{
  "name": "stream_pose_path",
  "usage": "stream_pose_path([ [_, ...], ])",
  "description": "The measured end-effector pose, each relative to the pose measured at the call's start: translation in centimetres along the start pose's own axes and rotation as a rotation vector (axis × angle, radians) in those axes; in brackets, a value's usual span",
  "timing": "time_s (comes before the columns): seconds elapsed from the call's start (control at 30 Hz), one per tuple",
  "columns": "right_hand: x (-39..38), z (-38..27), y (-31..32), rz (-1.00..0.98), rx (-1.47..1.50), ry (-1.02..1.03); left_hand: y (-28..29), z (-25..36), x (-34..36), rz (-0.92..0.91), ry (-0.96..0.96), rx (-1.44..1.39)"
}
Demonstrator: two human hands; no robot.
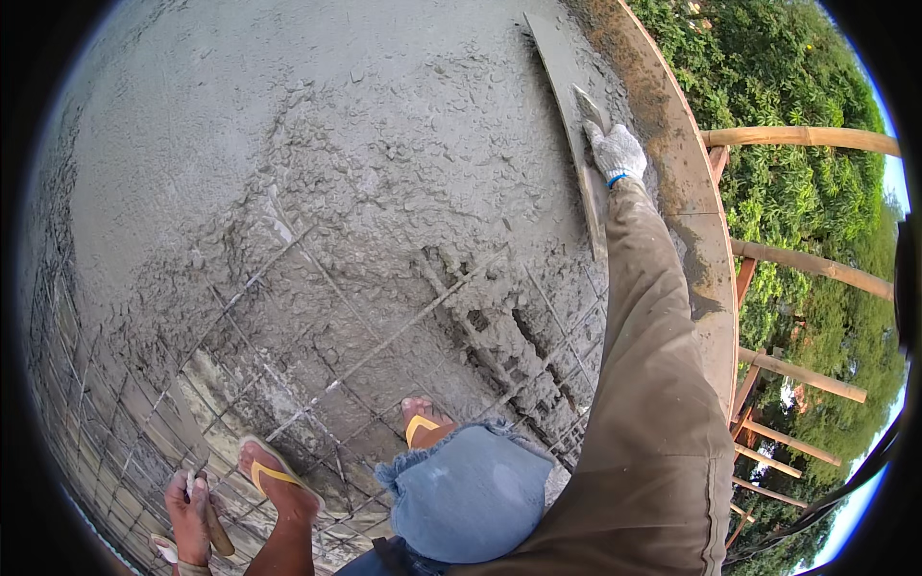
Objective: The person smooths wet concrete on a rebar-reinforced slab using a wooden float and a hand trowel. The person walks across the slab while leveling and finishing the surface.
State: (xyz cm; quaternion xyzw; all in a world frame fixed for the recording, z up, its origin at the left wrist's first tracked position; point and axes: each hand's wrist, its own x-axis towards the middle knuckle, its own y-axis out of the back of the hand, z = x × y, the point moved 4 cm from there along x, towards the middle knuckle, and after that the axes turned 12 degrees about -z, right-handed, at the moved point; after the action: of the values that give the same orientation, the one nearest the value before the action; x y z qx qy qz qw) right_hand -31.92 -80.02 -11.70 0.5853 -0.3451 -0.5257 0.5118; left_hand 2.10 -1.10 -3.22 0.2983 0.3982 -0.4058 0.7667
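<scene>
My right hand [618, 154], in a whitish knit glove with a blue cuff, is closed on the handle of a long, narrow float [563, 82]. The float lies along wet grey concrete [384, 125], beside the curved edge form. Down at the lower left, my bare left hand [190, 518] grips a tool with a wooden handle [220, 533], which looks like a trowel; its blade is hard to make out. Steel reinforcing bars [355, 365] cross below and left of the float, partly buried in rough concrete.
A curved board form [706, 250] with mortar smears bounds the slab at right. Beyond it, wooden poles [807, 139] stick out toward green trees [797, 58]. Feet in yellow-strapped sandals [274, 470] stand among the bars, near a frayed denim knee [471, 494].
</scene>
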Motion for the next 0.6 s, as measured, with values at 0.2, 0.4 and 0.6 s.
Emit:
stream_pose_path([
  [0.2, 5.7, -4.8, 1.2, -0.019, -0.060, -0.056, 0.9, -2.1, -0.3, 0.097, -0.009, 0.106],
  [0.4, 5.8, 1.9, 1.5, -0.110, -0.105, -0.109, 1.1, -2.5, -1.0, 0.133, 0.022, 0.093],
  [0.6, 1.6, 8.9, -2.0, -0.106, -0.125, -0.251, -0.7, -0.6, -0.8, 0.054, -0.048, 0.126],
])
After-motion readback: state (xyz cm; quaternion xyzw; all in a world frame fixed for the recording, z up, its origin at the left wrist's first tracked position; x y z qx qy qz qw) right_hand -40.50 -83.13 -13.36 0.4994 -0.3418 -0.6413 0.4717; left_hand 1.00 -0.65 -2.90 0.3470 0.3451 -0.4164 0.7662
